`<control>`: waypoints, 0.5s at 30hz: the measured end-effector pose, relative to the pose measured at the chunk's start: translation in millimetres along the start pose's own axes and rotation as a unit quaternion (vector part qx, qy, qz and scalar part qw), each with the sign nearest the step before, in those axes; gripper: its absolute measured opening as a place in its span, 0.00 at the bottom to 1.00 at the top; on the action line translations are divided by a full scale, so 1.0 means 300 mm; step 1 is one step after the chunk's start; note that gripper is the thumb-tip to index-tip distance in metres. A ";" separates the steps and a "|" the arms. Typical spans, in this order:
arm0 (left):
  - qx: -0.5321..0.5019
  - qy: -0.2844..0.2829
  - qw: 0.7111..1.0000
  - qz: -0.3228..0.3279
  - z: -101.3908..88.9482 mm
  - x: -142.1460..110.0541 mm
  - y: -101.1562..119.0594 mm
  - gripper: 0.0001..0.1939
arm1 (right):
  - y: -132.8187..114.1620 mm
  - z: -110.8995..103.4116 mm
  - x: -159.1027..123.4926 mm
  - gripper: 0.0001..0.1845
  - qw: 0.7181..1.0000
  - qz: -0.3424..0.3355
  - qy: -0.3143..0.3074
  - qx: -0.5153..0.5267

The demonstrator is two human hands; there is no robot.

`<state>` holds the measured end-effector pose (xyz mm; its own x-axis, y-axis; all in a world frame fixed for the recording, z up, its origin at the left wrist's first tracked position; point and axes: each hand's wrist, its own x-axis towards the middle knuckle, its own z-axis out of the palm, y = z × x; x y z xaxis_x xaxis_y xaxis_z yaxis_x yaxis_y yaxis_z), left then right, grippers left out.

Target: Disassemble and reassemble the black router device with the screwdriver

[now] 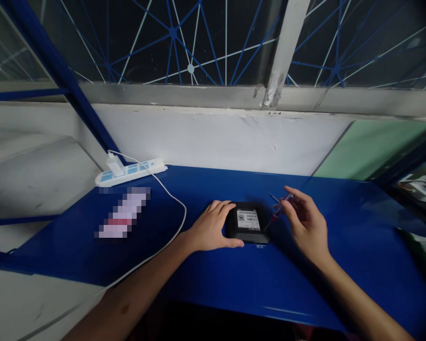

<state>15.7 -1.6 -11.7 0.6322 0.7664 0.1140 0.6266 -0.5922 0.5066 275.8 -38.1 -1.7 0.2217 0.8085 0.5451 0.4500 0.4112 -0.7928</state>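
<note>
A flat black box-shaped device (pixel 243 235) with a white printed label lies on the blue table. My left hand (pixel 213 226) grips its left side, fingers over the far edge and thumb along the near edge. To the right of the device, my right hand (pixel 307 220) holds a screwdriver (pixel 277 210) with a see-through reddish-purple handle between thumb and fingers. Its thin shaft slants down to the device's right near corner; I cannot tell whether the tip touches. Another thin metal rod (pixel 274 197) points up and left from the same fingers.
A white power strip (pixel 135 173) with a plugged-in charger (pixel 115 165) sits at the back left. Its white cable (pixel 182 208) loops across the blue table (pixel 213 293) left of the device. A pixelated flat object (pixel 124 213) lies nearby. A wall (pixel 206 137) borders the back.
</note>
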 end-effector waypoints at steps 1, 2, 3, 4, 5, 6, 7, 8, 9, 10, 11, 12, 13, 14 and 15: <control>-0.001 0.002 1.000 0.000 0.001 0.000 -0.001 0.53 | 0.000 -0.002 0.001 0.19 1.000 -0.007 0.004 -0.011; -0.002 0.004 1.000 0.000 0.001 -0.001 -0.001 0.53 | -0.001 -0.003 0.002 0.18 1.000 -0.011 0.005 -0.017; -0.002 0.004 1.000 -0.001 0.002 -0.002 -0.001 0.53 | -0.003 -0.005 0.002 0.17 1.000 -0.010 0.002 -0.019; -0.003 0.003 1.000 -0.002 0.002 -0.002 -0.001 0.53 | -0.006 -0.006 0.002 0.17 1.000 -0.005 -0.005 -0.013; -0.003 0.002 1.000 -0.002 0.002 -0.003 -0.001 0.53 | -0.009 -0.007 0.000 0.18 1.000 0.004 -0.014 -0.001; -0.003 0.002 1.000 0.000 0.001 -0.003 -0.001 0.53 | -0.012 -0.007 -0.001 0.19 1.000 0.014 -0.023 0.015; -0.004 0.004 1.000 0.001 0.001 -0.003 0.000 0.53 | -0.015 -0.007 -0.002 0.21 0.999 0.024 -0.032 0.031; -0.005 0.006 1.000 0.003 0.001 -0.003 0.000 0.52 | -0.016 -0.006 -0.003 0.22 0.998 0.031 -0.036 0.043; -0.006 0.008 1.000 0.005 0.001 -0.004 0.000 0.52 | -0.016 -0.005 -0.003 0.23 0.998 0.035 -0.035 0.046; -0.006 0.010 1.000 0.005 0.001 -0.004 0.000 0.52 | -0.015 -0.004 -0.003 0.23 0.998 0.034 -0.031 0.041; -0.007 0.011 1.000 0.005 0.001 -0.004 0.000 0.52 | -0.013 -0.004 -0.002 0.23 0.999 0.029 -0.024 0.029; -0.006 0.010 1.000 0.004 0.001 -0.004 0.000 0.52 | -0.011 -0.003 -0.001 0.23 1.000 0.022 -0.015 0.016; -0.005 0.010 1.000 0.003 0.001 -0.004 0.000 0.52 | -0.009 -0.002 0.000 0.22 1.000 0.014 -0.008 0.004; -0.004 0.008 1.000 0.003 0.000 -0.004 0.001 0.52 | -0.007 -0.002 0.001 0.21 1.000 0.007 -0.003 -0.003; -0.003 0.006 1.000 0.001 -0.001 -0.003 0.002 0.53 | -0.006 -0.002 0.001 0.20 1.000 0.004 -0.004 -0.006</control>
<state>15.3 -2.6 -11.4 0.6279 0.7680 0.1259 0.6222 -0.5926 0.5117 275.7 -39.0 0.1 0.2182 0.8152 0.5365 0.4591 0.3993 -0.7936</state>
